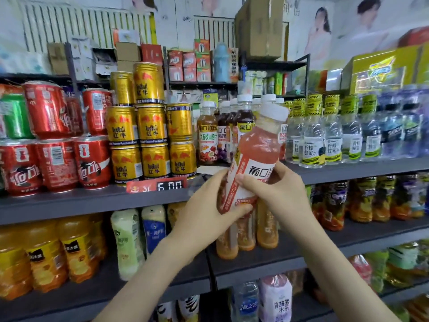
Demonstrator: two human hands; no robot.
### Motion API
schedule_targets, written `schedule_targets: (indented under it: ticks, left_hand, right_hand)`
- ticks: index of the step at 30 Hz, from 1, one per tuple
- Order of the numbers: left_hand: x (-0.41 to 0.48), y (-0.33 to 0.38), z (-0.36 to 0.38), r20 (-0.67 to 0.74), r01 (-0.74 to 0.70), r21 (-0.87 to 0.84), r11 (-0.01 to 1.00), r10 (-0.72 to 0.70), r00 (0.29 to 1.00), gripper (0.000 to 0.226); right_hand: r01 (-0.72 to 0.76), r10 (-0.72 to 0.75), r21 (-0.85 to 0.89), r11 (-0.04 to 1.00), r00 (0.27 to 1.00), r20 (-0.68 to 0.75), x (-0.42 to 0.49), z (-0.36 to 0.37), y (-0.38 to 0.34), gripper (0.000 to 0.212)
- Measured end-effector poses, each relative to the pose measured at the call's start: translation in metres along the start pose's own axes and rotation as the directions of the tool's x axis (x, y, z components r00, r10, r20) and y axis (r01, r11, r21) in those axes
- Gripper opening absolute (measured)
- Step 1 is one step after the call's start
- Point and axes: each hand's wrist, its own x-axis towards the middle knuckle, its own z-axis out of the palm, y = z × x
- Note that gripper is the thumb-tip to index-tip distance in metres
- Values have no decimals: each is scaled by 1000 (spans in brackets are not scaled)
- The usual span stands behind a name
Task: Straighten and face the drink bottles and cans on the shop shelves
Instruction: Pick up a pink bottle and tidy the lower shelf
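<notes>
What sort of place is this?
Probably a small convenience shop: grey shelves packed with gold cans, a red price tag on the shelf edge, a pink juice bottle gripped by the left hand and right hand.

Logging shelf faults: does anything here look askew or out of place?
The upper red metal drink cans at far left lean sideways. The left hand and right hand hold a white-capped pink juice bottle tilted.

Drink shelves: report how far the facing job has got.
Done: the gold Red Bull cans stand stacked, labels mostly forward. In hand: the left hand and right hand grip a tilted pink juice bottle. Left: the upper red cola cans lean, some showing barcodes.
</notes>
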Motion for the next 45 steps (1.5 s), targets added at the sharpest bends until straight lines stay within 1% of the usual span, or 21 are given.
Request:
schedule_targets:
  ticks: [2,4,7,9,11,13,16,19,21,22,25,26,28,30,32,39,42,43,45]
  left_hand:
    - [14,-3,7,-11,-38,-28,999,38,999,60]
    - [26,-5,13,-44,-56,-6,998,55,998,56]
    - [46,-6,23,-131,-71,65,995,79,988,46]
    - [62,-7,30,-196,-60,128,990,84,977,48]
    - [80,-8,39,-240,-26,198,980,74,968,54]
    - [98,-8,48,-248,29,250,968,36,968,62]
    - [125,-10,63,-255,103,269,958,-33,966,72]
    - [147,-9,77,-256,173,295,940,-97,962,83]
    - [158,-6,85,-253,194,317,929,-114,961,93]
    - [162,-5,89,-255,196,331,923,-112,960,97]
    - [169,-5,100,-281,224,349,910,-126,951,106]
    - [169,-5,104,-293,233,358,904,-129,948,109]
    - [170,-7,111,-316,238,386,891,-115,942,114]
    - [171,-11,117,-336,240,421,875,-96,937,118]
    - [170,-14,121,-353,245,449,859,-81,932,120]
    - [173,-15,124,-369,278,479,833,-97,925,121]
    - [173,-13,124,-370,289,480,828,-107,923,120]
    - [173,-12,124,-372,290,481,827,-107,922,119]
    - [171,-12,125,-373,293,492,820,-106,922,117]
  right_hand:
    - [26,-26,-12,1000,998,-62,4,-12,1,40]
    - [43,-45,-22,999,989,-139,12,-29,2,38]
    - [59,-91,-132,989,962,-257,34,-55,6,36]
    - [50,-118,-223,973,945,-304,53,-70,12,37]
    - [33,-120,-265,964,940,-319,75,-82,21,40]
    - [21,-123,-310,950,942,-313,98,-90,33,41]
    - [32,-145,-354,935,943,-299,131,-93,49,41]
    - [52,-156,-408,912,962,-225,157,-91,60,45]
    - [59,-149,-463,885,976,-160,166,-91,69,46]
    - [72,-156,-487,870,979,-132,166,-91,74,51]
    - [113,-223,-609,785,969,-108,156,-92,88,80]
    - [130,-260,-644,754,959,-110,152,-93,92,87]
    - [172,-314,-653,737,943,-106,146,-93,97,93]
    - [227,-369,-654,721,925,-85,145,-93,100,96]
    - [257,-410,-698,669,910,-59,149,-92,101,96]
    - [196,-362,-817,542,932,-17,168,-86,106,97]
    - [124,-377,-880,459,924,-66,174,-77,109,92]
    - [109,-401,-886,451,911,-93,174,-76,110,91]
    - [132,-385,-876,464,921,-65,172,-78,110,89]
